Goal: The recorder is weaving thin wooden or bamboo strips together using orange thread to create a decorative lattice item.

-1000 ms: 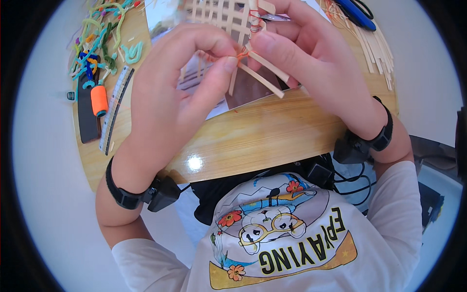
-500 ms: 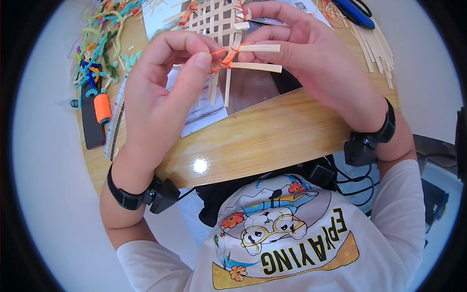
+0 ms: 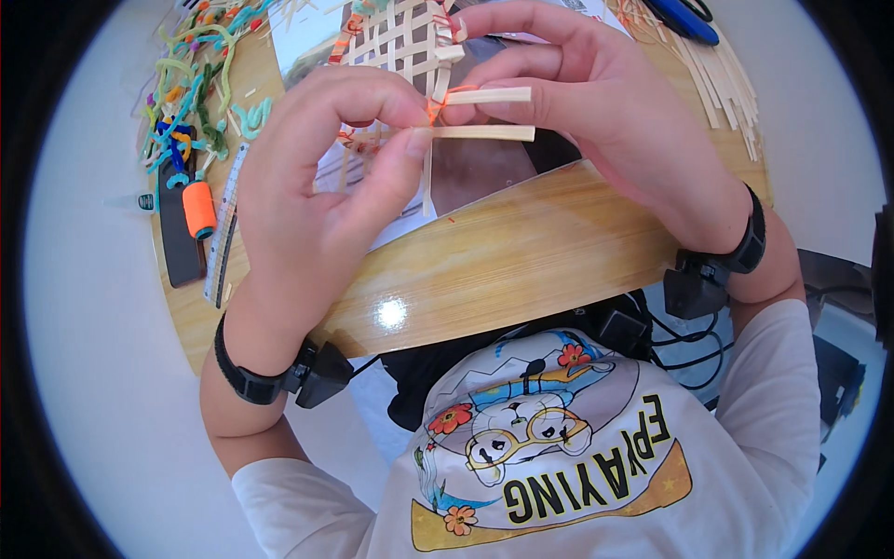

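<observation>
Woven lattice of pale flat strips (image 3: pixel 407 47): held over printed sheet (image 3: pixel 484 182), far middle of table (image 3: pixel 475 252). Orange thread (image 3: pixel 435 109) wound near its near edge; two strip ends (image 3: pixel 498 133) jut right. Left hand (image 3: pixel 321 154): thumb and index pinched together on lattice's near edge, by thread. Right hand (image 3: pixel 601 107): thumb and fingers clamped on lattice beside farther jutting end; index along right edge. Left side: tangled fuzzy coloured stems (image 3: pixel 223 65), orange spool (image 3: pixel 198 209), ruler (image 3: pixel 223 233), dark flat bar (image 3: pixel 179 247). Far right: loose pale strips (image 3: pixel 722 88), blue-handled tool (image 3: pixel 684 20).
</observation>
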`<state>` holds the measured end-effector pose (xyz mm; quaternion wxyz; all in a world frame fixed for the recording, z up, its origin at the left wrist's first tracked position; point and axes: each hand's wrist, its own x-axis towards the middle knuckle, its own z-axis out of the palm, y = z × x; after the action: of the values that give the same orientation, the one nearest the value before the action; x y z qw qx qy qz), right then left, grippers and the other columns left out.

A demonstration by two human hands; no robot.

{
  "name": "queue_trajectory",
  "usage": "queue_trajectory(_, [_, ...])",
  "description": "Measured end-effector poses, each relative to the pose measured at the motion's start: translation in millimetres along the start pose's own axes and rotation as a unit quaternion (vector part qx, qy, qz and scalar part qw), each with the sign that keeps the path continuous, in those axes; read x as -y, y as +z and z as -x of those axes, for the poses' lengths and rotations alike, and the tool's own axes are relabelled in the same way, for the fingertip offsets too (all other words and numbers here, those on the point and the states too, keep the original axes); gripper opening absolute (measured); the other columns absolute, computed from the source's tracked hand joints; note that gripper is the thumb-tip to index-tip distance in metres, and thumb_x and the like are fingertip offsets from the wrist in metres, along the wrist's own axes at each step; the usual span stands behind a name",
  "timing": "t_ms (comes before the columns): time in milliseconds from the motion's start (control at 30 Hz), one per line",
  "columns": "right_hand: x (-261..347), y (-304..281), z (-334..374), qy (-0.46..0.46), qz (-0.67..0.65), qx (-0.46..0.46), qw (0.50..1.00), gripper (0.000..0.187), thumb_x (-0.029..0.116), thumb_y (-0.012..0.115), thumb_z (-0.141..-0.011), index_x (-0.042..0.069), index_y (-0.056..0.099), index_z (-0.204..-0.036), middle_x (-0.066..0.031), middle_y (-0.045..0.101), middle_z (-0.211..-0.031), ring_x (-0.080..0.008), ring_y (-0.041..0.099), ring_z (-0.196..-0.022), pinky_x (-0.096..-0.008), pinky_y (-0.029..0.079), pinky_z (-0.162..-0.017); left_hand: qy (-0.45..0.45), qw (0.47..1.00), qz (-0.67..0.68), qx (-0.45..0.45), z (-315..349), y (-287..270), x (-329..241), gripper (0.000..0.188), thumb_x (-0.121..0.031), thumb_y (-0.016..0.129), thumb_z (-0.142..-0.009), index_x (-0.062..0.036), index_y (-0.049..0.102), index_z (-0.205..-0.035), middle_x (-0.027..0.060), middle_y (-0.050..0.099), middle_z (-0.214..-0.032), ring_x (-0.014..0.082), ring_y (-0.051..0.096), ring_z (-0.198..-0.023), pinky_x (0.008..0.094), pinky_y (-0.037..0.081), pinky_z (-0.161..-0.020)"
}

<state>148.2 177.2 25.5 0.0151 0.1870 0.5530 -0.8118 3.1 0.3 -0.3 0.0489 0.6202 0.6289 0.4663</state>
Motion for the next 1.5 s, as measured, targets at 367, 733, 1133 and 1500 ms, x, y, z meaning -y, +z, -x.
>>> queue_trajectory(367, [-8, 3, -1, -0.012, -0.079, 0.067, 0.995, 0.05, -0.006, 0.049, -0.094, -0.001, 0.033, -0.142, -0.0132, 0.065, -0.109, -0.0168, 0.066, -0.095, -0.0247, 0.054, -0.083, 0.017, 0.999, -0.036, 0.01, -3, 3, -3, 0.015, 0.006, 0.069, -0.079, 0.0, 0.063, -0.092, 0.0091, 0.065, -0.094, 0.0181, 0.06, -0.088, 0.0283, 0.046, -0.08])
queue_trajectory(733, [-30, 0, -8, -0.112, -0.063, 0.069, 0.989, 0.047, 0.004, 0.065, -0.085, -0.002, 0.049, -0.129, -0.0039, 0.066, -0.09, -0.0103, 0.065, -0.076, -0.0236, 0.052, -0.069, 0.035, 0.999, -0.034, 0.01, -2, 3, 0, 0.017, 0.008, 0.068, -0.079, 0.0, 0.063, -0.094, 0.0093, 0.064, -0.098, 0.0174, 0.059, -0.091, 0.0283, 0.046, -0.081])
queue_trajectory(1133, [-16, -7, 3, -0.055, -0.174, 0.153, 0.971, 0.051, 0.004, 0.066, -0.084, -0.005, 0.045, -0.13, -0.0081, 0.066, -0.088, -0.0124, 0.064, -0.073, -0.0276, 0.056, -0.069, 0.035, 0.999, -0.023, 0.017, 1, 4, 0, 0.016, 0.008, 0.068, -0.082, 0.0013, 0.064, -0.096, 0.0099, 0.064, -0.1, 0.0173, 0.06, -0.092, 0.0284, 0.047, -0.084])
queue_trajectory(1500, [-38, 0, -11, -0.117, -0.064, 0.069, 0.989, 0.051, 0.005, 0.066, -0.085, -0.006, 0.044, -0.13, -0.0088, 0.066, -0.088, -0.0132, 0.065, -0.074, -0.0281, 0.057, -0.071, -0.051, 0.998, 0.028, 0.005, 2, 5, -1, 0.016, 0.008, 0.069, -0.082, 0.0025, 0.064, -0.096, 0.0088, 0.064, -0.096, 0.0157, 0.061, -0.089, 0.0264, 0.048, -0.082])
